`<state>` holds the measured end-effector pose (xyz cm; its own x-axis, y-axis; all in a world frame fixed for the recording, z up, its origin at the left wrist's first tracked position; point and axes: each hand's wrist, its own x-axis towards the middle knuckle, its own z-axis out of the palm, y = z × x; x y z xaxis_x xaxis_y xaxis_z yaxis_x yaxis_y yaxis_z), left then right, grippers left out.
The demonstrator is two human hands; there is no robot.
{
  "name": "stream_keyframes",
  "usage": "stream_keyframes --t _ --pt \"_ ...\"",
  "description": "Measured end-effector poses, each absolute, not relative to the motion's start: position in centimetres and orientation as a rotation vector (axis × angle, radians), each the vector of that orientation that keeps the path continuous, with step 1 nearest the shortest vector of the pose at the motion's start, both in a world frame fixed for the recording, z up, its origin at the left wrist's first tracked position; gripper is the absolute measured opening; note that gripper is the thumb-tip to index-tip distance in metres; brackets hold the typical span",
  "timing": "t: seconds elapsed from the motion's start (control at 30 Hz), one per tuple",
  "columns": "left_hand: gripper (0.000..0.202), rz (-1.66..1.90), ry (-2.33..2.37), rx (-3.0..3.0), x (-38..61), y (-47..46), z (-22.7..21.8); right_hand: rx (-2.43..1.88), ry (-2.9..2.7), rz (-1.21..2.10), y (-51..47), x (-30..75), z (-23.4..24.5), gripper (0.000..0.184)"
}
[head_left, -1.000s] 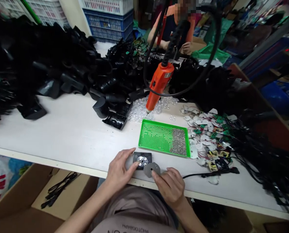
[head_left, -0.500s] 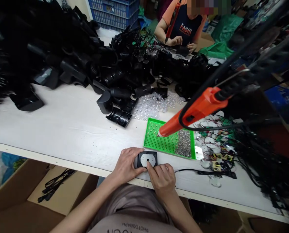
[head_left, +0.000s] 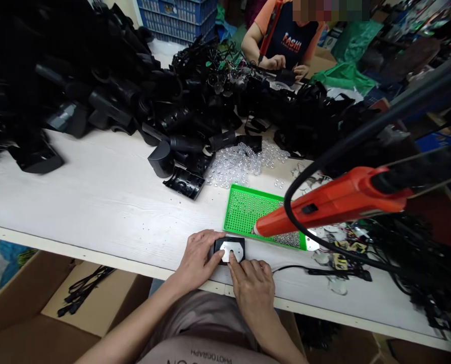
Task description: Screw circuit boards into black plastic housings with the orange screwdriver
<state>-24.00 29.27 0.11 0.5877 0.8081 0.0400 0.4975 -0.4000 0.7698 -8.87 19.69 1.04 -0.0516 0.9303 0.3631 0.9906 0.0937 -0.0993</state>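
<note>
A small black rectangular housing (head_left: 230, 249) with a silver plate set in it lies near the table's front edge. My left hand (head_left: 197, 257) grips its left side, thumb and fingers wrapped round the edge. My right hand (head_left: 251, 287) rests just below it, with the index finger pressing on the silver plate and the other fingers curled. An orange electric screwdriver (head_left: 331, 202) hangs tilted above the right part of the table, its tip over the green screw tray (head_left: 248, 212).
A big heap of black plastic housings (head_left: 96, 86) covers the table's back and left. Clear lenses (head_left: 240, 164) lie behind the tray; circuit boards and wires (head_left: 346, 247) lie to its right. Another person (head_left: 286, 45) works across the table. Cardboard boxes (head_left: 39, 313) stand below.
The silver plate went from my right hand into the black housing. The hanging orange screwdriver swung right and nearer the camera. My view shifted slightly.
</note>
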Motion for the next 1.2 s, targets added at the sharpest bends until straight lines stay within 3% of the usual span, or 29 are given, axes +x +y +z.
stream_keyframes --t 0.17,0.87,1.03,1.1,1.2 --pt "0.033 0.539 1.204 2.057 -22.8 28.8 -0.3 -1.896 -2.033 -0.227 19.8 -8.8 1.2 0.022" --pt "0.033 0.51 1.16 2.157 -22.9 28.9 -1.0 -1.925 -1.935 -0.088 20.1 -7.4 0.6 0.026" --pt "0.034 0.547 1.187 2.178 -22.8 28.9 -1.2 -1.82 -1.922 0.203 20.1 -4.0 1.7 0.028" --pt "0.036 0.555 1.196 2.185 -22.8 28.8 -1.2 -1.784 -1.86 0.098 19.2 -2.0 2.9 0.031" --pt "0.037 0.572 1.187 2.203 -22.7 28.8 -1.3 -1.834 -1.772 -0.171 16.7 -0.6 4.4 0.02"
